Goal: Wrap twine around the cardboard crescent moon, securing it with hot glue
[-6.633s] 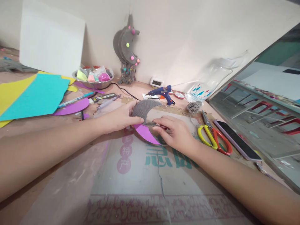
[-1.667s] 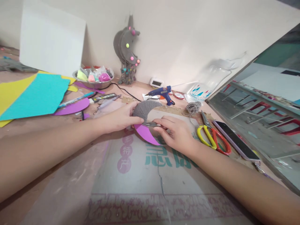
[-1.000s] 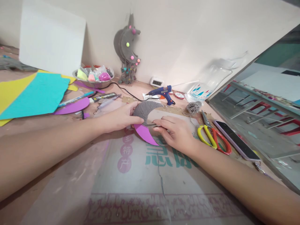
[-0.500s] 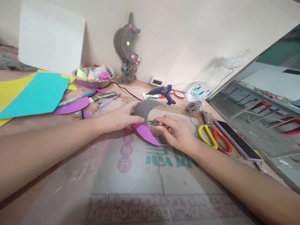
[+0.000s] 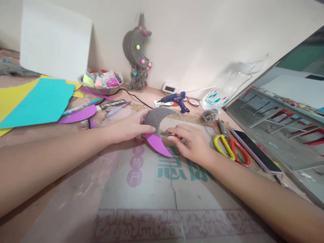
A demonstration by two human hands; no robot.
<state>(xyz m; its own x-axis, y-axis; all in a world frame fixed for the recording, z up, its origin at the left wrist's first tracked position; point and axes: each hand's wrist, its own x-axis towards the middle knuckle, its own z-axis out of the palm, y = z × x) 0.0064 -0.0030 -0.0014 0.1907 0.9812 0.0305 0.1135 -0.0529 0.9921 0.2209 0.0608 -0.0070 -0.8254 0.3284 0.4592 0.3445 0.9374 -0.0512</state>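
Note:
A purple crescent-shaped card (image 5: 157, 144), its upper half wrapped in grey yarn (image 5: 155, 117), lies on a flattened cardboard sheet (image 5: 152, 189). My left hand (image 5: 126, 128) grips the wrapped part, thumb on the edge and fingers over the top. My right hand (image 5: 193, 143) is closed in a pinch on a strand of the grey yarn at the crescent's inner edge, just above the bare purple tip.
Yellow and red scissors (image 5: 231, 148) and a phone (image 5: 254, 152) lie to the right. A loose yarn bundle (image 5: 209, 115), a blue glue gun (image 5: 176, 99), a metal bowl of pompoms (image 5: 100, 84), pens, coloured felt sheets (image 5: 37, 103) and finished grey crescents (image 5: 138, 50) sit behind.
My right hand has shifted slightly along the crescent's inner edge, lifting the strand and setting it down again. My left hand has kept its grip; the crescent has barely moved.

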